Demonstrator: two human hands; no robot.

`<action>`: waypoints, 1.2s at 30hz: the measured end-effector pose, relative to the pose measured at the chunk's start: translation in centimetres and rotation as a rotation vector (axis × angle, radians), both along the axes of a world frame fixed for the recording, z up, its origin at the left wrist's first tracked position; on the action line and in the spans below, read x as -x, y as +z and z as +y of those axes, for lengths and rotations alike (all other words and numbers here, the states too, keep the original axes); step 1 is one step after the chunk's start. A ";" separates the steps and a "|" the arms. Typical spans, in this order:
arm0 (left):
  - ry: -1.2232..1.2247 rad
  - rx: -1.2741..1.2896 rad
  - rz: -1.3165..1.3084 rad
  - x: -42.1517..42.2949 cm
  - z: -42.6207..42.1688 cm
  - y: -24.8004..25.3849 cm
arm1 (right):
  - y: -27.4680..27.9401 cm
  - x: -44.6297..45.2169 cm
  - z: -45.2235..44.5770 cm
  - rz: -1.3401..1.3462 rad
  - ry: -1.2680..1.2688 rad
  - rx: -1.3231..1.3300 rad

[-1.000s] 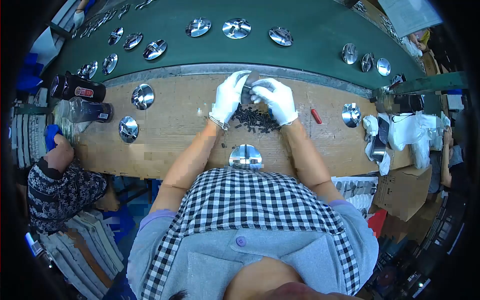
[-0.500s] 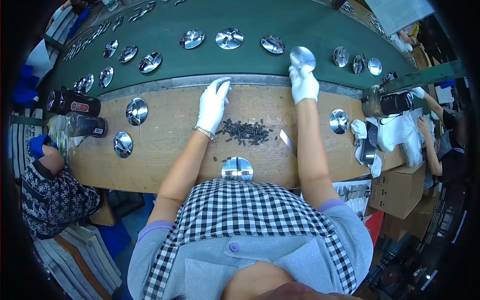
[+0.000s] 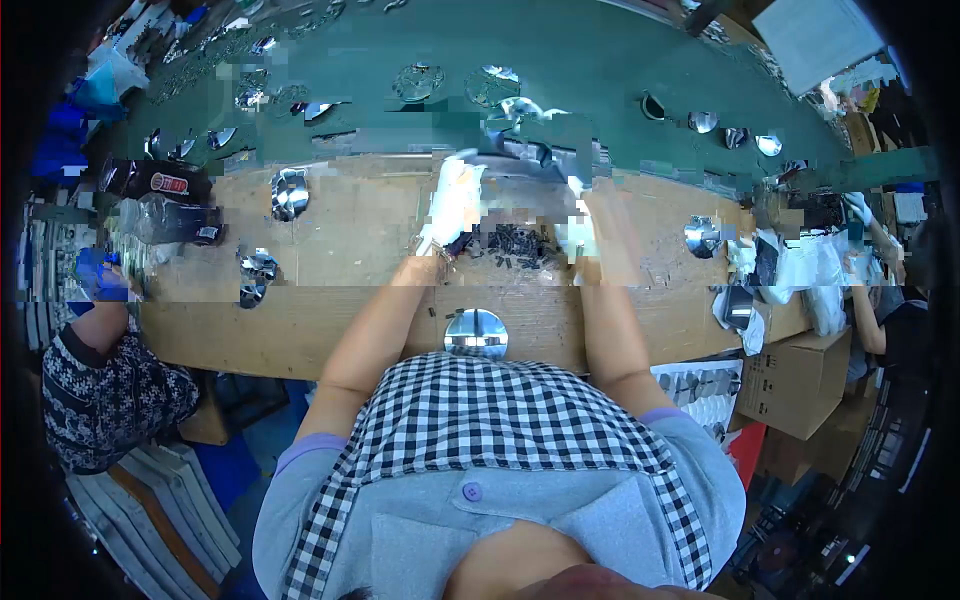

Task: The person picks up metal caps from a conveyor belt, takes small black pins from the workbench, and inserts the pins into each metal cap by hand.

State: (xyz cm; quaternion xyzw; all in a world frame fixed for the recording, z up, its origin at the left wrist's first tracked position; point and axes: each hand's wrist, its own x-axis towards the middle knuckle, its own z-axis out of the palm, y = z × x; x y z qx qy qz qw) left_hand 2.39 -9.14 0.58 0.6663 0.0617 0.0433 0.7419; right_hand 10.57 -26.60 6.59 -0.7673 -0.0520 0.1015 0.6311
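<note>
Broken picture blocks smear much of the head view around my hands. My left hand (image 3: 455, 203), in a white glove, is over the bench just left of a pile of small black cylindrical pieces (image 3: 512, 244). On the pile's right side is my right hand (image 3: 578, 228), also white-gloved, its fingers lost in the distortion. Between and above the hands a greyish shiny smear shows; I cannot tell whether it is a metal disc or who holds it. A round mirror-like metal disc (image 3: 476, 333) lies at the bench's near edge, in front of my apron.
More shiny discs lie on the wooden bench, one at left (image 3: 290, 194) and one at right (image 3: 702, 237). Beyond is a green belt (image 3: 600, 60) with several metal parts. Dark jars (image 3: 160, 182) stand at left. A phone (image 3: 738, 307) lies on cloth at right, near another person's arm.
My right hand has come left and nearer from the belt, where it held up a shiny disc. My left hand has shifted slightly right. Picture distortion now covers the upper half.
</note>
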 end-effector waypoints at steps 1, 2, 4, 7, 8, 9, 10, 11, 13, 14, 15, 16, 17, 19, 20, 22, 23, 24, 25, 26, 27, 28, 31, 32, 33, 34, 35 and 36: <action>0.006 0.044 -0.073 -0.3 -0.4 0.0 | -0.2 1.2 0.7 -0.002 0.030 -0.020; 0.013 0.039 -0.058 -0.4 -0.4 0.5 | -0.4 2.3 1.2 -0.004 0.058 -0.041; -0.060 -0.043 0.030 -0.4 -0.2 1.6 | -0.7 3.7 1.4 0.052 0.087 -0.038; -0.034 0.000 0.054 -0.2 0.4 1.3 | -1.7 4.6 0.7 -0.029 -0.098 -0.174; -0.034 0.066 0.076 -0.4 0.5 1.6 | -2.0 4.7 0.6 -0.043 -0.117 -0.165; -0.026 0.071 0.102 -0.4 0.5 1.7 | -2.4 4.8 0.5 -0.056 -0.136 -0.155; -0.029 0.073 0.108 -0.3 0.5 1.6 | -2.6 5.1 0.4 -0.067 -0.157 -0.144; -0.028 0.111 0.112 -0.2 0.4 1.5 | -1.6 5.7 0.6 0.046 -0.050 -0.092; -0.070 0.175 0.126 -0.2 0.9 0.4 | -2.5 5.7 0.5 0.075 0.021 -0.082; -0.072 0.175 0.132 -0.4 0.8 0.1 | -2.6 5.9 0.6 0.099 0.099 -0.073; 0.075 0.055 0.075 -0.6 0.9 -0.2 | -2.2 6.3 0.9 0.055 0.057 -0.098; 0.223 -0.069 0.019 -0.7 0.9 -0.5 | -2.5 6.3 1.1 0.059 0.060 -0.100; 0.360 -0.604 -0.275 -0.4 1.1 0.1 | -3.0 6.2 1.3 0.025 0.019 -0.074; 0.241 -0.585 -0.158 0.3 0.5 1.4 | -4.0 6.4 2.0 0.014 0.005 -0.104; 0.120 -0.560 -0.043 0.7 0.2 2.2 | -3.6 6.7 2.3 0.054 0.082 -0.094; 0.126 -0.464 -0.093 0.2 0.8 0.7 | -4.3 7.3 3.1 0.072 0.169 -0.235; 0.153 -0.435 -0.083 0.0 1.5 0.5 | -4.7 7.4 2.9 0.073 0.234 -0.160; 0.179 -0.407 -0.074 -0.3 2.3 0.0 | -3.1 8.2 3.0 0.028 0.295 0.115; 0.232 -0.326 -0.093 -0.6 2.8 -1.0 | -4.8 8.3 3.1 -0.174 0.339 0.211; 0.237 -0.034 0.025 -0.8 3.1 -1.1 | -5.5 8.7 3.6 -0.376 0.379 0.306; 0.228 0.040 0.043 -0.6 3.4 -1.2 | -6.0 8.8 3.9 -0.499 0.419 0.488; 0.220 0.114 0.060 -0.3 3.6 -1.4 | -6.5 9.3 4.2 -0.557 0.399 0.591; 0.191 0.187 0.096 0.1 3.4 -0.8 | -6.9 9.4 5.0 -0.559 0.435 0.740; 0.194 0.187 0.093 0.1 3.3 -0.8 | -6.9 9.2 5.1 -0.563 0.362 0.677; 0.188 0.160 0.066 0.1 3.3 -0.7 | -6.7 9.1 5.1 -0.567 0.288 0.614; 0.182 0.133 0.040 0.1 3.2 -0.7 | -6.4 8.7 4.9 -0.572 0.291 0.614; 0.167 0.120 0.030 0.2 3.1 -0.7 | -5.5 8.5 4.5 -0.257 0.218 0.280; 0.166 0.123 0.029 0.3 2.9 -0.9 | -5.0 8.3 4.2 0.058 0.136 -0.051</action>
